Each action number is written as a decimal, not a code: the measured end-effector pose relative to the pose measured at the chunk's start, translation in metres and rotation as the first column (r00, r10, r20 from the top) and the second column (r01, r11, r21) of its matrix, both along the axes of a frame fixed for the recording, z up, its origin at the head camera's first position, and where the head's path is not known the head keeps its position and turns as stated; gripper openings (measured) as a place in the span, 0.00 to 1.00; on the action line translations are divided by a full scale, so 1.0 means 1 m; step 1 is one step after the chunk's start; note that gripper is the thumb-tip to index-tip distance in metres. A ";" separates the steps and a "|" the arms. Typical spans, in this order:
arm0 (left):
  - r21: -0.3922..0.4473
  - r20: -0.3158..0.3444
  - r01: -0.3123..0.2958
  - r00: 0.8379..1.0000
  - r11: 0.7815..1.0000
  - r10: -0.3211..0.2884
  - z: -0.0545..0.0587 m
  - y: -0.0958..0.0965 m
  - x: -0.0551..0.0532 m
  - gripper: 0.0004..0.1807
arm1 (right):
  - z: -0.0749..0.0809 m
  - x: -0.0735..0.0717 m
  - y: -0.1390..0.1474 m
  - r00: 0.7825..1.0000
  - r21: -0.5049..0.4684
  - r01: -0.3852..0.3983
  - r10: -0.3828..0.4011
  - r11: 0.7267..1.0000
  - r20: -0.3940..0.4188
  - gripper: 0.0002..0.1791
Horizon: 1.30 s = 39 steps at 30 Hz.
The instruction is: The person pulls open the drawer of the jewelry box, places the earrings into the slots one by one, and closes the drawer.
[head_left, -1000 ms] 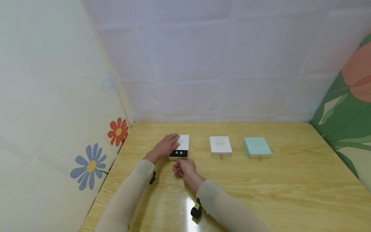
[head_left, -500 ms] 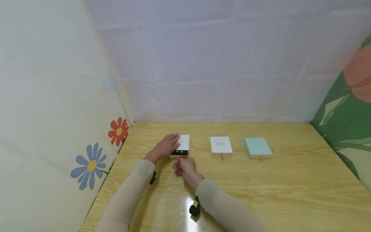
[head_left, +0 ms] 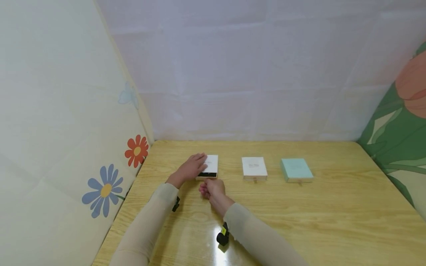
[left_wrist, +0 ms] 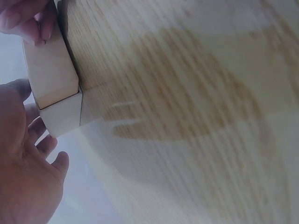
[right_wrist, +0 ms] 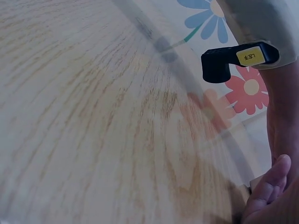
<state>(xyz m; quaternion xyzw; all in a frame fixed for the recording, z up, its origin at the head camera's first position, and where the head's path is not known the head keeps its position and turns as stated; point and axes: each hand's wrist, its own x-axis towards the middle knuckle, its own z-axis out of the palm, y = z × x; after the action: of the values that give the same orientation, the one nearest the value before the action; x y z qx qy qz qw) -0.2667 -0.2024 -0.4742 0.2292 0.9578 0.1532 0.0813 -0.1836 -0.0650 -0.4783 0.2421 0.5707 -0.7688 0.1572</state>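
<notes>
A white drawer-style jewelry box (head_left: 213,162) sits at the left part of the table. A narrow strip of its black-lined drawer (head_left: 209,174) sticks out at the front. My left hand (head_left: 190,169) steadies the sleeve from the left. In the left wrist view that left hand (left_wrist: 28,172) has its thumb and fingers around the box's top and side. My right hand (head_left: 214,189) is at the drawer's cream front (left_wrist: 53,74), thumb and finger pinched at its middle, where they cover the pull tab. In the right wrist view the right hand (right_wrist: 271,191) shows only in the lower corner.
Right of this box stand a second white box (head_left: 254,167) and a mint-green box (head_left: 296,169), both shut, with small tabs in front. The wooden table (head_left: 326,221) meets a pale cloth backdrop (head_left: 233,92) behind and flowered cloth (head_left: 66,111) at the left.
The drawer has slid inward beneath the sleeve, hiding the pair of earrings seen on its black lining earlier. My right hand has moved slightly forward with it, while my left hand stays put.
</notes>
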 end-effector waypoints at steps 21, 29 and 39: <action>0.000 0.002 -0.001 1.000 1.000 0.001 0.001 0.001 0.000 0.31 | -0.001 -0.010 -0.003 0.999 -0.036 0.032 -0.031 0.999 0.010 0.10; -0.007 0.002 0.002 1.000 1.000 -0.002 0.000 0.000 -0.001 0.31 | 0.001 -0.013 -0.001 0.999 -0.016 0.030 -0.029 0.999 0.019 0.10; 0.011 0.000 0.010 1.000 1.000 -0.010 0.000 0.000 -0.002 0.31 | 0.001 -0.016 -0.001 0.999 -0.024 0.029 -0.028 0.999 0.024 0.12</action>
<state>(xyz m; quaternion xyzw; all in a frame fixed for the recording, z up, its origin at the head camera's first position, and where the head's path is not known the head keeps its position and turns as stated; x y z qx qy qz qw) -0.2682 -0.2028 -0.4746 0.2344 0.9558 0.1578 0.0808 -0.1992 -0.0657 -0.4775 0.2574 0.5559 -0.7749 0.1557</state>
